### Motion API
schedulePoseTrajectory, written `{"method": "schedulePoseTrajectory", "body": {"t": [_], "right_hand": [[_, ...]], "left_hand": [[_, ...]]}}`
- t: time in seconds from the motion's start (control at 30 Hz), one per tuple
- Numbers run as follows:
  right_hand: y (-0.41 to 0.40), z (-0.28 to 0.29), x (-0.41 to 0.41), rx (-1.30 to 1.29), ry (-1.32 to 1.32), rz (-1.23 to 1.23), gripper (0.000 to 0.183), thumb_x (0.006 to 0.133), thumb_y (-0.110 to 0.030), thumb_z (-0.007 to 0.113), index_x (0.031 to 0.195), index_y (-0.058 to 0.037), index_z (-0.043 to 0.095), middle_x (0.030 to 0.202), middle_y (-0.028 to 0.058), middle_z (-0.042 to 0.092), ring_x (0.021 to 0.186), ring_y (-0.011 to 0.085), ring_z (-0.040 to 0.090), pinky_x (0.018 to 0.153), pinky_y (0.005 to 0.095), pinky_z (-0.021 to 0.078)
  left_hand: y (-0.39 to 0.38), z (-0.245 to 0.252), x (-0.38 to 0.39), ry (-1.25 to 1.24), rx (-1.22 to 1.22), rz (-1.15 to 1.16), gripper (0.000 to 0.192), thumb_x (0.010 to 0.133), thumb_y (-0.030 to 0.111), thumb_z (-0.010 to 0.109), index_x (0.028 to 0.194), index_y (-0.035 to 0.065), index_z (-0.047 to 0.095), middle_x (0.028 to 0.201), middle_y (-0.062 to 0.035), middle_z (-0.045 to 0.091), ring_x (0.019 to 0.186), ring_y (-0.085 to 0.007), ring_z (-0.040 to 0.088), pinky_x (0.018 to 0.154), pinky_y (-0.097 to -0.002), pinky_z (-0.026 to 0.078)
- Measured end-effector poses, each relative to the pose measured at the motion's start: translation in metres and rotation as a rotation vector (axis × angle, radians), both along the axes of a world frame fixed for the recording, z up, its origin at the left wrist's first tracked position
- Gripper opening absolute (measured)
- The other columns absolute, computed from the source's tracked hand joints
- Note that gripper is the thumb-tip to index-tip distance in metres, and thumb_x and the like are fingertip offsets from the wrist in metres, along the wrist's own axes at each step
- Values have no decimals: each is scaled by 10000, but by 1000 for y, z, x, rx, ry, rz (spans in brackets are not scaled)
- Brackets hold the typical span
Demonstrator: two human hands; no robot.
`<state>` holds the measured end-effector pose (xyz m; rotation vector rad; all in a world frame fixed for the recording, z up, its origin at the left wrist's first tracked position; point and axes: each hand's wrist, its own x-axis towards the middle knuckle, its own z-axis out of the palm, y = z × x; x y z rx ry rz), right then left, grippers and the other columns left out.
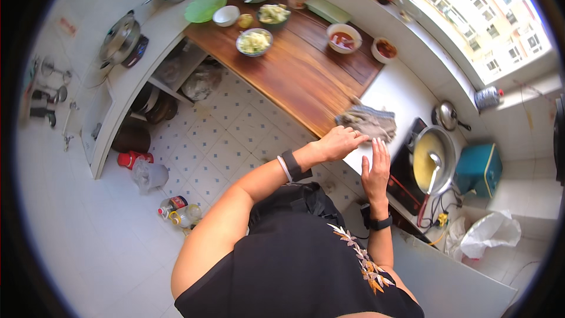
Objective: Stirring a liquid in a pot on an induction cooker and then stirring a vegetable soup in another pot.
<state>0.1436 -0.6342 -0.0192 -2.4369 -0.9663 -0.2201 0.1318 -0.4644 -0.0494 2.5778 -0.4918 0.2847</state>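
My left hand (340,143) is raised over the near end of the wooden board (300,75), fingers bent towards the other hand, with nothing seen in it. Close on its right, my right hand (376,168) is held with fingers extended over the white counter; it looks empty. Whether the fingertips touch cannot be told. Just beyond both hands lies a crumpled grey-brown cloth (371,121). To the right, a steel pan (453,159) of yellow liquid stands on a black induction cooktop (404,181), with a ladle (435,165) in it.
Bowls of chopped vegetables (254,42) and red sauce (342,39) stand on the board. A teal box (479,170) and cables (437,212) are beside the cooktop. Far left, a lidded pot (120,42) sits on the counter; bottles (178,210) stand on the tiled floor.
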Motion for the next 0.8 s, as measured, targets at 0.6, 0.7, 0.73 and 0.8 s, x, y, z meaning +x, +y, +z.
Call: {"method": "schedulePoseTrajectory", "body": {"t": [0.6, 0.7, 0.73, 0.8], "right_hand": [[446, 9, -115, 157, 112, 1036, 567, 613, 77, 517, 1168, -22, 460, 1106, 181, 499, 976, 328, 507, 820, 361, 441], [512, 3, -132, 183, 120, 1161, 536, 630, 79, 491, 1157, -20, 470, 1093, 185, 507, 931, 330, 532, 784, 356, 461], [535, 1, -137, 192, 133, 1206, 534, 633, 79, 489, 1156, -23, 472, 1090, 183, 510, 927, 331, 534, 784, 358, 460], [584, -3, -141, 152, 189, 1289, 571, 621, 79, 518, 1179, -23, 456, 1127, 176, 496, 1002, 331, 508, 838, 359, 439]], "left_hand": [[361, 1, -235, -87, -34, 824, 130, 754, 107, 534, 784, -17, 553, 784, -122, 568, 764, -288, 534, 653, -378, 447], [411, -2, -264, -67, -71, 947, 112, 745, 87, 541, 806, -5, 559, 820, -121, 571, 783, -292, 536, 663, -379, 452], [430, -4, -272, -63, -60, 970, 112, 745, 87, 541, 806, -5, 559, 820, -121, 571, 783, -292, 536, 663, -379, 452], [468, -7, -282, -85, -68, 1055, 103, 733, 65, 548, 817, 6, 560, 834, -114, 568, 788, -300, 535, 654, -380, 452]]}}
